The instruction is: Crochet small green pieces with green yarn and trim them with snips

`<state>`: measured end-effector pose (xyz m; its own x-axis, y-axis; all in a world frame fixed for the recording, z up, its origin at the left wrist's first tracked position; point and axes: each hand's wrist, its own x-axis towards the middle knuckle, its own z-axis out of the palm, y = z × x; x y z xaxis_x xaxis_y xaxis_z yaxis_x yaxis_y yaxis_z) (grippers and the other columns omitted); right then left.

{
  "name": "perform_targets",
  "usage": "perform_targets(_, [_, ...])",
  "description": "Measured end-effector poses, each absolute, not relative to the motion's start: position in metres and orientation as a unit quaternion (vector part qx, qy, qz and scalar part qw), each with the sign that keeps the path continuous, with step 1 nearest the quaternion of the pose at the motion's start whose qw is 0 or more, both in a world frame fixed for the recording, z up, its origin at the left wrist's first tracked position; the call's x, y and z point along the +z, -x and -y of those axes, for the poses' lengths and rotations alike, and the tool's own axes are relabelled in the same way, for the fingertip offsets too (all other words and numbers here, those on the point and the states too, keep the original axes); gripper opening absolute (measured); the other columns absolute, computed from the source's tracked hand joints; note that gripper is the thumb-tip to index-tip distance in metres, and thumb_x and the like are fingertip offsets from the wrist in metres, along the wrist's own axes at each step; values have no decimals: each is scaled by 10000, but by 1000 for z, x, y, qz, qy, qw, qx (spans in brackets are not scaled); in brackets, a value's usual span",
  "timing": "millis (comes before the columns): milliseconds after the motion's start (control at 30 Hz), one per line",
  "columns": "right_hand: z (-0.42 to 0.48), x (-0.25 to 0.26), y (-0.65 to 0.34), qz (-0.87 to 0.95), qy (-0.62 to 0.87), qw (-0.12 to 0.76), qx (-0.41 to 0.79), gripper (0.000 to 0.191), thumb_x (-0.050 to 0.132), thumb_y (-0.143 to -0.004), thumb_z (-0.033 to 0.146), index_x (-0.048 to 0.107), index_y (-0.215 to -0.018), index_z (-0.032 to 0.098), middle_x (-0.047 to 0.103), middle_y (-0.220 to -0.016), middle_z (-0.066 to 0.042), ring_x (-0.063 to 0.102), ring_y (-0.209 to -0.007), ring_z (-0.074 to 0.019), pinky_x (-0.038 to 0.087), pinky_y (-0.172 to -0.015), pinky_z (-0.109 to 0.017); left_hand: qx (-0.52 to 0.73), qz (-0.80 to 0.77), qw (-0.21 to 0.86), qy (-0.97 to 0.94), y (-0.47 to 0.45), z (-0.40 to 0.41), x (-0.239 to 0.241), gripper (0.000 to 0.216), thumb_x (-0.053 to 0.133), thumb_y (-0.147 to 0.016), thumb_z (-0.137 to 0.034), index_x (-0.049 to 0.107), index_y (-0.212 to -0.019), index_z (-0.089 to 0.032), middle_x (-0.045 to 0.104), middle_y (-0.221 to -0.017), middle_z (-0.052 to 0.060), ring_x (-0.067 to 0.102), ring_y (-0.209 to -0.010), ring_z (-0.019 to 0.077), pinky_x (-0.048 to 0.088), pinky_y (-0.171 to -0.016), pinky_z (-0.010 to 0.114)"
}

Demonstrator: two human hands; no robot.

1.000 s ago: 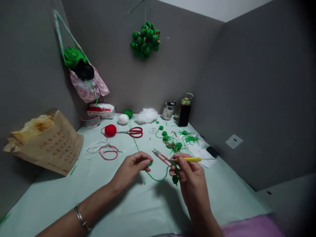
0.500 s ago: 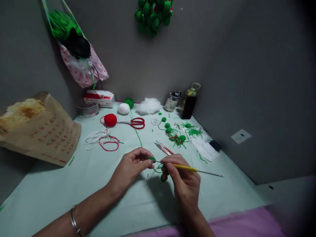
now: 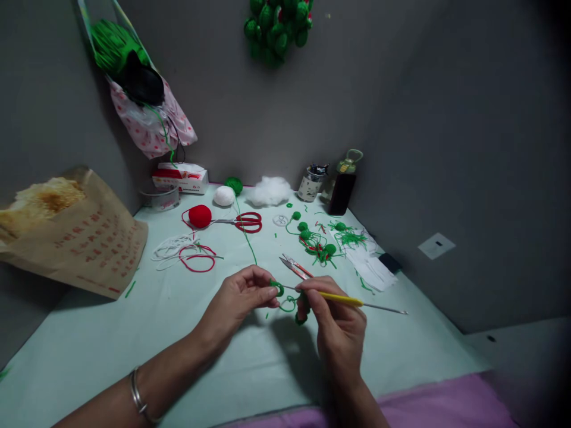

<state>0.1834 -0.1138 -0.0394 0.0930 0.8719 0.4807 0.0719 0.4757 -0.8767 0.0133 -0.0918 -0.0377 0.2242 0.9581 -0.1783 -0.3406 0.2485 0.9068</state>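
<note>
My left hand (image 3: 250, 291) is closed, pinching a small piece of green crochet (image 3: 277, 288) between thumb and fingers. A yellow-handled crochet hook (image 3: 341, 298) lies in the grip of my right hand (image 3: 339, 321), its thin tip pointing left and reaching the green piece. Against the right fingers hangs another dark green crocheted bit (image 3: 301, 315), partly hidden. A loop of green yarn (image 3: 288, 304) dangles between the hands. From the left hand, a green strand runs back towards the green yarn ball (image 3: 233, 185). Small thread snips (image 3: 297, 267) lie just beyond my right hand.
Red-handled scissors (image 3: 248, 222), a red yarn ball (image 3: 200, 216), a white ball (image 3: 223, 195) and stuffing (image 3: 269, 191) lie farther back. Green crocheted balls and scraps (image 3: 319, 246) are at right. A paper bag (image 3: 98, 238) of bread stands left; a bottle (image 3: 342, 189) stands at the back.
My right hand, with the crochet hook, has shifted slightly right, away from the left hand. The green piece at the left fingertips now shows as a small ring. The left hand has barely moved.
</note>
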Motion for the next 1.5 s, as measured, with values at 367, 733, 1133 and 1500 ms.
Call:
perform_targets(367, [116, -43, -183, 664, 397, 586, 243, 169, 566, -963, 122, 696, -971, 231, 668, -848, -29, 585, -668, -146, 496, -633, -317, 468, -415, 655, -424, -13, 91, -44, 219, 813, -722, -305, 747, -884, -172, 716, -792, 32, 678, -755, 186, 531, -804, 357])
perform_targets(733, [112, -46, -188, 775, 345, 507, 155, 323, 546, -919, 22, 665, -1112, 252, 680, -898, -63, 649, -770, -176, 534, -633, -293, 484, -482, 533, -499, -19, 97, -42, 94, 760, -699, -261, 738, -765, -198, 673, -803, 40, 622, -735, 189, 496, -692, 320])
perform_targets(1133, [100, -35, -203, 762, 326, 490, 273, 186, 554, -952, 119, 707, -957, 225, 676, -816, -42, 644, -734, -174, 544, -655, -305, 432, -466, 615, -467, -19, 96, -50, 185, 763, -702, -316, 722, -798, -162, 702, -714, 34, 649, -668, 180, 502, -677, 314])
perform_targets(1500, [111, -51, -182, 758, 362, 512, 182, 253, 525, -944, 148, 747, -1037, 225, 713, -902, -89, 681, -755, -180, 558, -653, -279, 485, -482, 561, -467, -20, 96, -49, 152, 769, -705, -287, 720, -812, -191, 689, -742, 10, 617, -713, 172, 477, -695, 303])
